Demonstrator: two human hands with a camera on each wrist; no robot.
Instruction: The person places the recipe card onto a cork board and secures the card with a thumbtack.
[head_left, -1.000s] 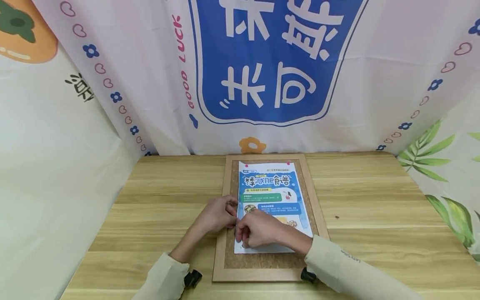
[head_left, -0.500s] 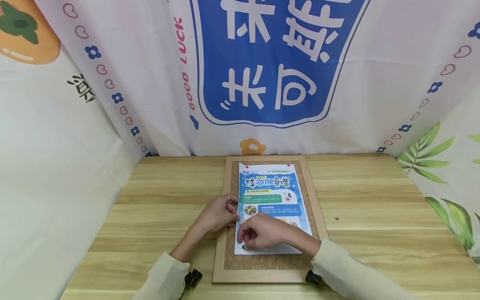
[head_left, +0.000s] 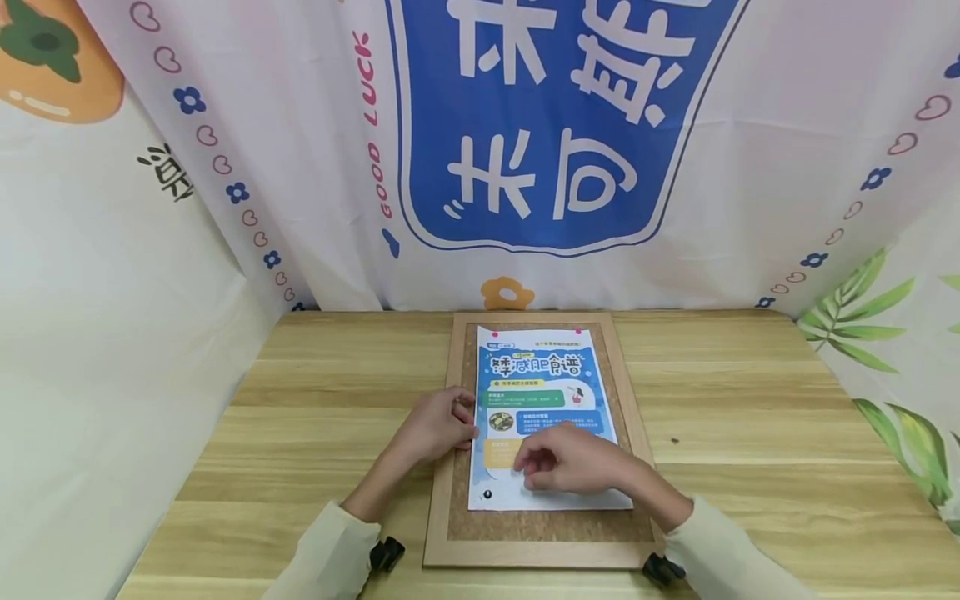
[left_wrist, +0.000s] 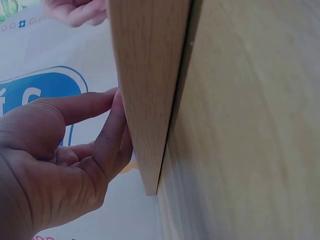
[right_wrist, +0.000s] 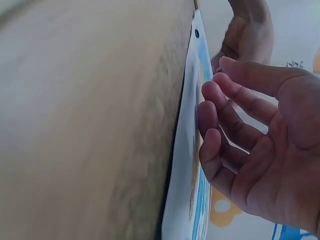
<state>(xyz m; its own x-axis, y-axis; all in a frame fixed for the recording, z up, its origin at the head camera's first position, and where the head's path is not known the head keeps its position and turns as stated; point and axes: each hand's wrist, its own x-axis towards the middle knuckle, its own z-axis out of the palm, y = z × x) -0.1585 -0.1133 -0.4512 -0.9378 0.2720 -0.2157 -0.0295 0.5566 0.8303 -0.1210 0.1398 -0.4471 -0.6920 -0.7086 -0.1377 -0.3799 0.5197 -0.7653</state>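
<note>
The left hand (head_left: 437,427) rests at the left edge of the cork board (head_left: 459,523), its fingers loosely bent and touching the wooden frame; the left wrist view shows the fingertips (left_wrist: 116,107) laid against the frame's side, gripping nothing. The right hand (head_left: 573,465) hovers over the near part of the poster (head_left: 538,392), fingers relaxed and slightly curled, holding nothing; the right wrist view shows them just off the paper. The poster lies flat on the cork, blue and white, with two pink pins (head_left: 577,331) at its far corners and a dark pin (head_left: 487,494) at its near left corner. The near right corner sits just beside the right wrist. The board lies in the middle of a wooden table (head_left: 750,417). A printed curtain (head_left: 525,125) hangs behind the far edge and along both sides
</note>
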